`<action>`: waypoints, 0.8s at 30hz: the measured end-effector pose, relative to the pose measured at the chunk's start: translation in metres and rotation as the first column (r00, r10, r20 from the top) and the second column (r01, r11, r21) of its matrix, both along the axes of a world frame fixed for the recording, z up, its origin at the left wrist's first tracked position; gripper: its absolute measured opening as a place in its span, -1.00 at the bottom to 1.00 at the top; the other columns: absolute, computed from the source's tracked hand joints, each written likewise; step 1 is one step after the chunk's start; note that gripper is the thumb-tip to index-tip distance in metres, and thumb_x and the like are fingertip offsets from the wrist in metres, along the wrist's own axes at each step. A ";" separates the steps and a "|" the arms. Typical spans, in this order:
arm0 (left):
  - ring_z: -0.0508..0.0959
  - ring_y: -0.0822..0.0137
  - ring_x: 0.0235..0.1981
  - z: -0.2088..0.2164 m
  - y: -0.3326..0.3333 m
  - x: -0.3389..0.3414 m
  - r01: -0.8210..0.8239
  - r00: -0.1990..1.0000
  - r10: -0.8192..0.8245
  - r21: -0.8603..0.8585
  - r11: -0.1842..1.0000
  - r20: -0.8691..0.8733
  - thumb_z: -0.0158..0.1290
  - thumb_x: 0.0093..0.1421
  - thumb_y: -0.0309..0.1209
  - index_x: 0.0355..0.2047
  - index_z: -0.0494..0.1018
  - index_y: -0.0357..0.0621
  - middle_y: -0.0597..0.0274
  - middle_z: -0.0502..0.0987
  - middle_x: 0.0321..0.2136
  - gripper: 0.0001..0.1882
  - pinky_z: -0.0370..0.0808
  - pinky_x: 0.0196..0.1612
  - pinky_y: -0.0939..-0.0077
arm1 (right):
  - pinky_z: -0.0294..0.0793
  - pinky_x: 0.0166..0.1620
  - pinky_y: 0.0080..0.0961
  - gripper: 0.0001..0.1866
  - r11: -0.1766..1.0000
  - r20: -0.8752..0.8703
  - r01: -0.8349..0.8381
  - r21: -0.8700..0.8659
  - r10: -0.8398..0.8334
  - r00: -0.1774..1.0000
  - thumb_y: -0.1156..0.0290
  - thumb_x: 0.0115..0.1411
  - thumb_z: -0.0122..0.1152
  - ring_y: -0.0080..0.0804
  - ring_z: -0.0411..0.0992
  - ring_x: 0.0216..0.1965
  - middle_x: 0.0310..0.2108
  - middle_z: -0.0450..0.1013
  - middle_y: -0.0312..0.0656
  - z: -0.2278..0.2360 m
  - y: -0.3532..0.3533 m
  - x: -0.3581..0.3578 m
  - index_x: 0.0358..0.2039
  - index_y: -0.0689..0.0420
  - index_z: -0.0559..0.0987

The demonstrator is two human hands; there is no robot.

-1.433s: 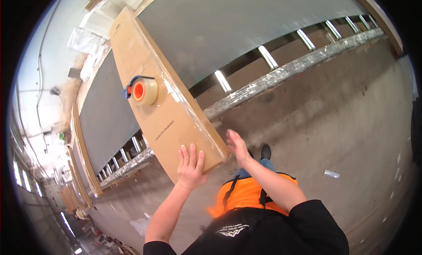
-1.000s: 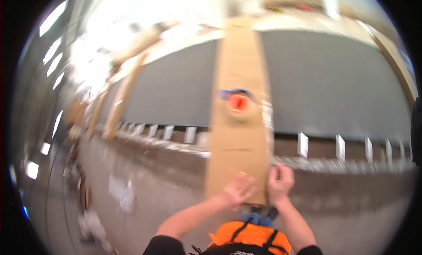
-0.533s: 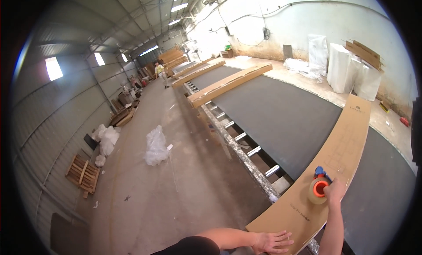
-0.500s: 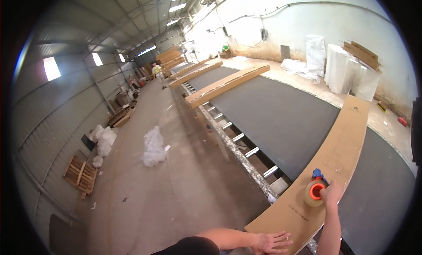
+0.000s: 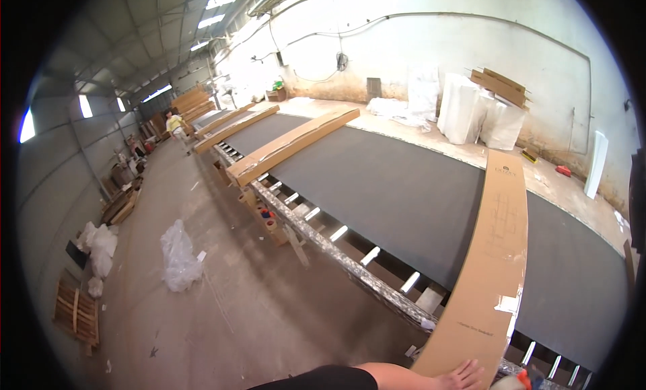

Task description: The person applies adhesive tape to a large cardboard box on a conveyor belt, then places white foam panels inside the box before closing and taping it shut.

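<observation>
A long flat cardboard box [image 5: 494, 255] lies across the conveyor, its near end toward me. My left hand [image 5: 463, 376] rests on that near end, palm down, fingers stretched out and holding nothing. Beside the box, at the lower edge, part of a tape dispenser [image 5: 533, 377] shows, orange and dark with a pale roll; the picture's edge cuts off the rest. My right hand is out of view. A shiny whitish patch [image 5: 507, 304] sits along the right edge of the box.
Dark sheet surface [image 5: 383, 195] covers the roller conveyor [image 5: 336, 233]. Another long box [image 5: 296, 144] lies across it farther off. Clear plastic [image 5: 180, 255] and a wooden pallet [image 5: 76, 314] are on the floor at left. A person [image 5: 175, 124] stands far down the aisle.
The tape dispenser, held by my right hand over the box before, has gone down to the lower edge. My right hand has left the view. The view has turned right.
</observation>
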State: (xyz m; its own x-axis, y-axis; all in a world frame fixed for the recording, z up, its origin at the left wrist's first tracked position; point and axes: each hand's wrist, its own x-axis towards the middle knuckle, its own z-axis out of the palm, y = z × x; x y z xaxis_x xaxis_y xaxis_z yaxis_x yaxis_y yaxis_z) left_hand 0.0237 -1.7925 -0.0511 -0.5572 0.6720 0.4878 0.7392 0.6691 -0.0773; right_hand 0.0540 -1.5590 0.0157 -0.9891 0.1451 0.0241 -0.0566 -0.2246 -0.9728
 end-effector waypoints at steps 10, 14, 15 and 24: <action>-0.09 -0.32 0.40 0.006 -0.067 -0.009 0.273 0.720 -0.231 0.039 0.961 0.655 0.28 -0.20 -0.20 0.35 0.07 -0.22 -0.32 0.01 0.35 0.08 -0.19 0.42 -0.18 | 0.42 0.16 -0.16 -0.37 0.915 0.142 0.384 -0.128 -0.366 0.920 0.51 0.00 0.20 -0.05 0.41 0.13 0.13 0.42 0.05 0.032 -0.115 0.134 0.18 0.19 0.43; -0.09 -0.31 0.40 0.001 -0.064 -0.017 0.306 0.756 -0.276 0.053 0.951 0.594 0.23 -0.16 -0.30 0.33 -0.01 -0.42 -0.39 -0.02 0.34 0.06 -0.22 0.45 -0.11 | 0.44 0.01 -0.53 -0.23 0.860 0.204 0.416 0.295 -0.482 0.852 0.57 -0.15 0.14 -0.42 0.47 -0.03 0.04 0.48 -0.12 0.074 -0.132 0.112 0.22 0.26 0.41; -0.10 -0.29 0.41 -0.010 -0.065 -0.019 0.245 0.803 -0.218 0.026 0.969 0.554 0.27 -0.17 -0.24 0.33 -0.04 -0.44 -0.39 -0.04 0.35 0.11 -0.21 0.44 -0.11 | 0.44 0.01 -0.54 -0.27 0.784 0.175 0.320 0.532 -0.471 0.864 0.55 -0.15 0.20 -0.48 0.45 -0.03 0.02 0.48 -0.19 0.037 -0.104 0.112 0.17 0.21 0.48; -0.01 -0.32 0.38 -0.012 -0.049 -0.010 0.212 0.842 -0.194 0.023 0.977 0.503 0.39 -0.25 -0.06 0.32 -0.10 -0.55 -0.32 0.07 0.32 0.31 -0.11 0.44 -0.01 | 0.54 -0.07 -0.20 -0.47 0.159 0.090 -0.034 0.987 -0.360 0.929 0.24 -0.12 0.23 -0.03 0.52 -0.15 -0.13 0.48 -0.06 0.074 -0.094 0.011 -0.03 -0.13 0.62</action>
State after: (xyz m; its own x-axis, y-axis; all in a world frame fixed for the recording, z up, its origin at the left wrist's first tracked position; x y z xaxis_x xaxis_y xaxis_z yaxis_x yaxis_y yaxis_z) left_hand 0.0138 -1.8416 -0.0627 -0.5687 0.8075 0.1565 0.8026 0.5032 0.3203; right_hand 0.0649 -1.6534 0.0901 -0.9325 0.3566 0.0573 0.3142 0.8792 -0.3582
